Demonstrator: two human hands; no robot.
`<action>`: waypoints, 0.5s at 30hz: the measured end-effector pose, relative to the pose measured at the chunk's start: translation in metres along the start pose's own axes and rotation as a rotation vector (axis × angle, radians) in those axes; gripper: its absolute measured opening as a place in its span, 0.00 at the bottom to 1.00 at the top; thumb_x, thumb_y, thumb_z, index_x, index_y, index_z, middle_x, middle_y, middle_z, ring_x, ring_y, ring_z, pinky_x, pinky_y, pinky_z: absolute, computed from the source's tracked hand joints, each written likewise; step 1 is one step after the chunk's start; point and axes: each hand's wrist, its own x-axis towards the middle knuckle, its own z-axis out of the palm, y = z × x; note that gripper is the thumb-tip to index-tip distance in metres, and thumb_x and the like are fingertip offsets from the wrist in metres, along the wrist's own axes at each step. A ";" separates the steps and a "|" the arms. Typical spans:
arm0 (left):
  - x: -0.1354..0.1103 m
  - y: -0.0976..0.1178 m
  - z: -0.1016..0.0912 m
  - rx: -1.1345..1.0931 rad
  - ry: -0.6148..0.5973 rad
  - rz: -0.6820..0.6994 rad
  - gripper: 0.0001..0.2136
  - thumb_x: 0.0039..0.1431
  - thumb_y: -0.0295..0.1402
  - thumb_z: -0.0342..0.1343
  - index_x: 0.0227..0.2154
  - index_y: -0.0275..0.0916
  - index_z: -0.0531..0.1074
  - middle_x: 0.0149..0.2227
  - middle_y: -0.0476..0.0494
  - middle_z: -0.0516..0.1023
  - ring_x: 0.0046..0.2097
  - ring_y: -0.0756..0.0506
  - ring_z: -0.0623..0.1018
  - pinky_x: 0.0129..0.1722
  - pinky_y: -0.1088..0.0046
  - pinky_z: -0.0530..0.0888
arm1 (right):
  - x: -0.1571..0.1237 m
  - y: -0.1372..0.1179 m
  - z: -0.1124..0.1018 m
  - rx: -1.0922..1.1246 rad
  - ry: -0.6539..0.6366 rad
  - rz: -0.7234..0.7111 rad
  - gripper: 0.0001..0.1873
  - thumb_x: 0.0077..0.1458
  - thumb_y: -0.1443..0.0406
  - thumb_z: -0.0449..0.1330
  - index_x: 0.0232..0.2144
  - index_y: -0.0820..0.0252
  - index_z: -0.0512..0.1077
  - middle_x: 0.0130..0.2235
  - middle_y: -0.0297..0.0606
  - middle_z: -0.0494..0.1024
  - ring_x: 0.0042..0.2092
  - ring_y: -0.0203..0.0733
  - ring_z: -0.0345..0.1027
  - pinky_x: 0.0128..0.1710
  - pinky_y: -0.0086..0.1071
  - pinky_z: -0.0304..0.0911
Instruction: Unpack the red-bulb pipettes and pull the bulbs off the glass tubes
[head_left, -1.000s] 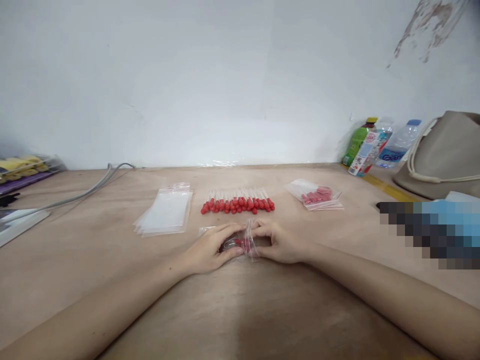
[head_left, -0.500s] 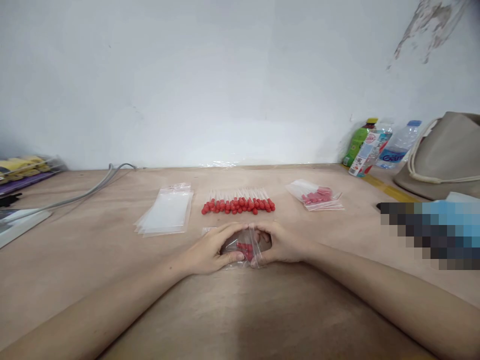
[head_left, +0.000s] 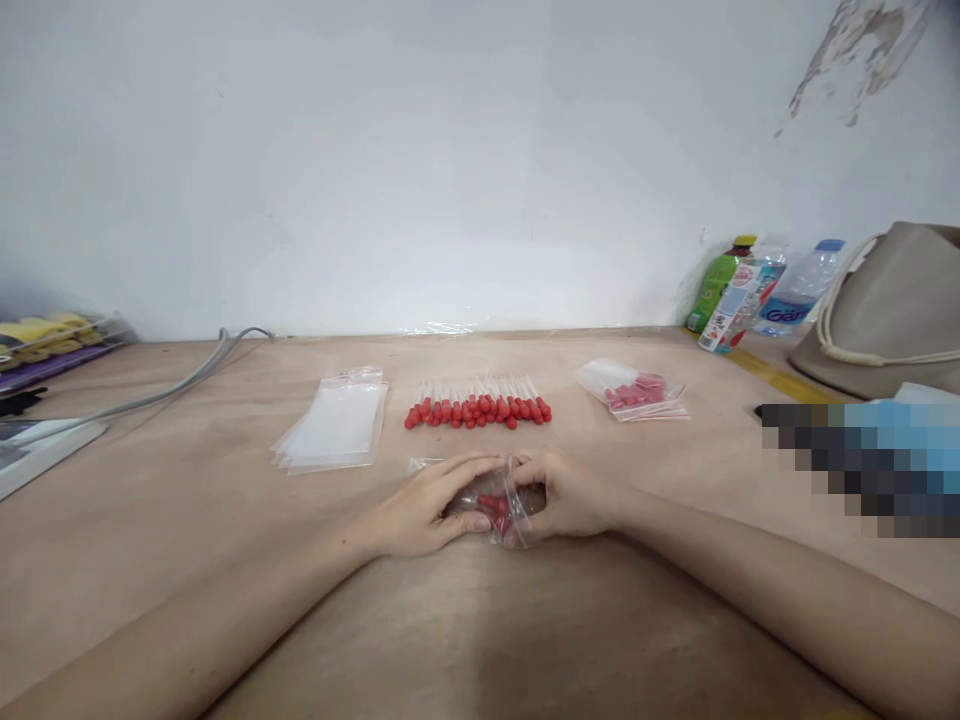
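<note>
Both forearms lie low over the table, angling in from the near corners to meet at its middle. The left hand lies palm-down, fingers stretched along the far edge of the bag and thumb at its near edge, pinching it. The right hand is curled, knuckles up, pinching the bag's other end. The bag, holding red bulbs, rests on the table just nearer than the dropper row.

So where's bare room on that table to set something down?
Bare wood lies between the empty bags and the cable, and between the forearms below the left hand, bag and right hand. Crowded from the sticks to the filled bags.
</note>
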 end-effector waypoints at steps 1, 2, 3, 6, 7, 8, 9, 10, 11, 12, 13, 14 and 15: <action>0.000 0.000 0.000 0.003 -0.003 -0.004 0.24 0.58 0.36 0.50 0.57 0.43 0.52 0.57 0.41 0.61 0.55 0.43 0.64 0.53 0.62 0.64 | 0.000 -0.001 0.001 -0.008 0.001 -0.009 0.12 0.40 0.59 0.65 0.28 0.59 0.74 0.31 0.32 0.71 0.33 0.35 0.63 0.32 0.28 0.59; 0.000 0.000 0.000 0.006 -0.004 -0.007 0.23 0.59 0.36 0.49 0.57 0.44 0.52 0.57 0.41 0.61 0.56 0.43 0.64 0.53 0.62 0.64 | -0.001 -0.002 0.001 -0.013 0.002 -0.021 0.10 0.41 0.61 0.64 0.29 0.59 0.73 0.30 0.32 0.71 0.32 0.35 0.63 0.31 0.28 0.59; 0.000 0.000 0.000 0.006 0.000 -0.005 0.23 0.59 0.35 0.49 0.57 0.43 0.52 0.57 0.41 0.61 0.56 0.43 0.64 0.54 0.62 0.64 | -0.001 -0.003 0.002 -0.018 0.006 -0.033 0.09 0.43 0.62 0.62 0.30 0.59 0.73 0.30 0.32 0.71 0.31 0.34 0.62 0.30 0.27 0.58; 0.001 0.000 0.000 0.006 0.015 0.001 0.24 0.58 0.36 0.50 0.57 0.42 0.52 0.57 0.40 0.61 0.56 0.43 0.63 0.55 0.62 0.63 | -0.003 -0.004 0.003 -0.082 0.080 -0.049 0.06 0.46 0.68 0.57 0.32 0.60 0.70 0.29 0.33 0.70 0.29 0.33 0.61 0.29 0.27 0.57; 0.001 0.000 -0.001 0.007 0.017 0.001 0.25 0.58 0.37 0.50 0.57 0.42 0.52 0.57 0.40 0.60 0.57 0.43 0.62 0.55 0.62 0.63 | -0.003 -0.003 0.003 -0.119 0.122 -0.050 0.07 0.46 0.69 0.57 0.32 0.61 0.70 0.30 0.34 0.70 0.30 0.34 0.61 0.30 0.28 0.57; 0.001 0.000 -0.001 0.007 0.018 0.000 0.26 0.57 0.37 0.51 0.57 0.42 0.52 0.57 0.40 0.60 0.57 0.43 0.62 0.56 0.62 0.62 | -0.003 -0.002 0.002 -0.154 0.160 -0.048 0.09 0.46 0.70 0.56 0.33 0.61 0.69 0.31 0.35 0.70 0.31 0.35 0.61 0.31 0.28 0.57; 0.001 0.000 -0.001 0.007 0.020 -0.001 0.26 0.57 0.38 0.51 0.58 0.43 0.51 0.58 0.40 0.59 0.58 0.43 0.61 0.56 0.62 0.61 | -0.003 0.000 0.002 -0.182 0.185 -0.043 0.10 0.46 0.70 0.56 0.35 0.61 0.69 0.31 0.36 0.69 0.32 0.35 0.61 0.32 0.29 0.58; 0.001 0.000 -0.001 0.006 0.019 -0.001 0.26 0.57 0.38 0.51 0.58 0.43 0.51 0.58 0.41 0.58 0.58 0.43 0.61 0.56 0.62 0.61 | -0.002 0.002 0.001 -0.198 0.189 -0.036 0.11 0.45 0.70 0.57 0.36 0.62 0.69 0.32 0.36 0.68 0.32 0.36 0.60 0.33 0.30 0.58; 0.001 0.000 -0.001 0.005 0.020 -0.001 0.26 0.57 0.38 0.51 0.58 0.43 0.51 0.58 0.41 0.58 0.58 0.43 0.60 0.56 0.62 0.61 | -0.002 0.003 0.000 -0.200 0.176 -0.030 0.12 0.45 0.68 0.58 0.37 0.62 0.69 0.33 0.37 0.67 0.33 0.36 0.60 0.33 0.30 0.58; 0.001 0.001 -0.001 0.005 0.019 -0.004 0.26 0.57 0.38 0.51 0.58 0.43 0.51 0.58 0.41 0.58 0.58 0.43 0.60 0.56 0.62 0.61 | -0.001 0.004 0.000 -0.195 0.153 -0.026 0.13 0.45 0.66 0.59 0.37 0.62 0.69 0.33 0.37 0.66 0.33 0.37 0.60 0.33 0.30 0.58; 0.001 0.001 -0.001 0.007 0.021 -0.008 0.26 0.57 0.38 0.51 0.58 0.43 0.51 0.58 0.41 0.58 0.58 0.43 0.60 0.56 0.62 0.62 | -0.001 0.005 0.000 -0.188 0.132 -0.022 0.14 0.45 0.65 0.60 0.37 0.62 0.69 0.33 0.37 0.66 0.34 0.37 0.60 0.33 0.30 0.58; 0.001 0.001 -0.001 0.011 0.022 -0.012 0.26 0.57 0.38 0.51 0.57 0.43 0.52 0.58 0.41 0.58 0.58 0.43 0.61 0.56 0.62 0.62 | 0.000 0.005 0.001 -0.182 0.124 -0.012 0.13 0.46 0.64 0.60 0.37 0.62 0.69 0.33 0.37 0.66 0.34 0.37 0.60 0.33 0.30 0.58; 0.001 0.000 -0.001 0.015 0.026 -0.017 0.26 0.57 0.38 0.51 0.57 0.42 0.52 0.58 0.41 0.58 0.58 0.43 0.61 0.56 0.62 0.62 | 0.001 0.006 0.002 -0.179 0.131 0.004 0.12 0.46 0.64 0.60 0.35 0.62 0.69 0.33 0.37 0.66 0.34 0.37 0.60 0.33 0.30 0.58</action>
